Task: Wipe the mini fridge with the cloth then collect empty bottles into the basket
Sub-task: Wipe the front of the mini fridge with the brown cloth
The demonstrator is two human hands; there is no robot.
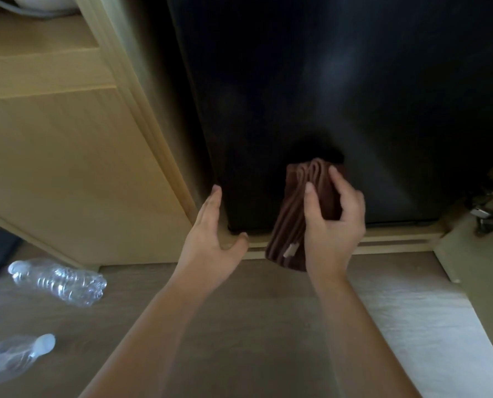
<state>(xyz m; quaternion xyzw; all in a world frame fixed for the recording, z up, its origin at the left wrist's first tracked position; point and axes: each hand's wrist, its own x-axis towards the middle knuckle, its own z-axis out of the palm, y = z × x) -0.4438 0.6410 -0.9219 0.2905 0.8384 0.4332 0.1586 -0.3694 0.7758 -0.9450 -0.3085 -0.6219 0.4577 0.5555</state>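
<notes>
1. Against the lower front of the black mini fridge (pixel 311 96), the right hand (pixel 333 219) presses a folded brown cloth (pixel 292 214); fingers curl over the cloth's upper end, thumb on its near face, and its lower end hangs below the palm, past the fridge's bottom edge.
2. Left hand (pixel 213 234): open, holding nothing, fingertips at the fridge's lower left corner where it meets the wooden cabinet (pixel 75 168).
3. Two clear plastic bottles lie on their sides on the floor (pixel 239 311), well left of both hands: the farther bottle (pixel 58 281) beside the cabinet base, the nearer bottle (pixel 15 357) at the frame's left edge.
</notes>
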